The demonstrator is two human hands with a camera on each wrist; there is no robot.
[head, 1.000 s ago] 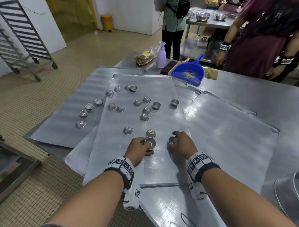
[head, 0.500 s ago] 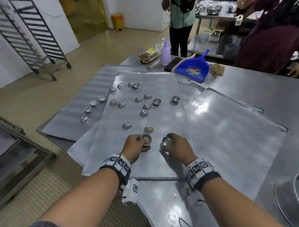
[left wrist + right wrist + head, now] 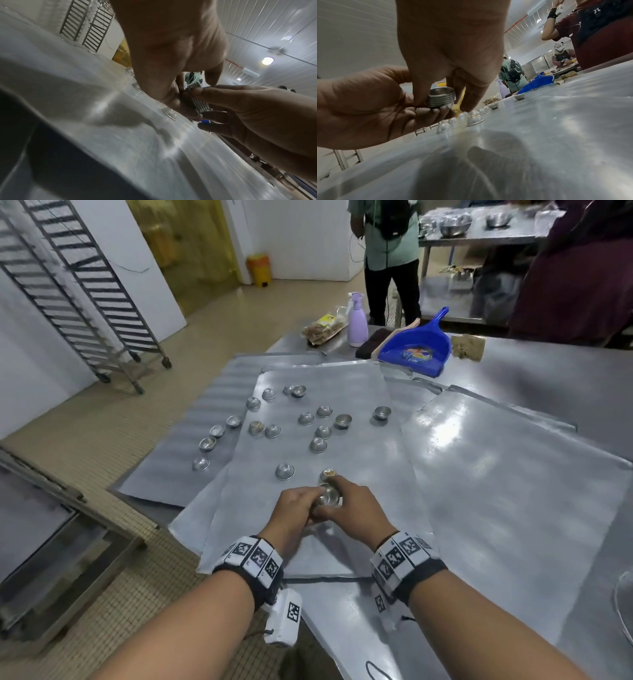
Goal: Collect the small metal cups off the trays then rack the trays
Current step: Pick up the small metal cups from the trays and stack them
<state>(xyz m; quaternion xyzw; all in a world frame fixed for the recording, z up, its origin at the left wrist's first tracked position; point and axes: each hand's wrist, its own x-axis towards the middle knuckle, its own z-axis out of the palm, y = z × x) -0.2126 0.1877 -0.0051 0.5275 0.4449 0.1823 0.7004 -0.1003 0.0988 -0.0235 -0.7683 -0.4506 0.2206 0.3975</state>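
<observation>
We cradle the nested cup stack (image 3: 441, 98) in our curled left hand (image 3: 297, 510) while right hand (image 3: 356, 508) fingers pinch its rim, probably seating another cup so one hand can carry many.

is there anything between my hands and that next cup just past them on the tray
Nothing visible. Both the left hand and the right hand hold the cup stack above the tray, and the next cup sits upside down just beyond the right hand's fingertips, with only bare tray between.
</observation>
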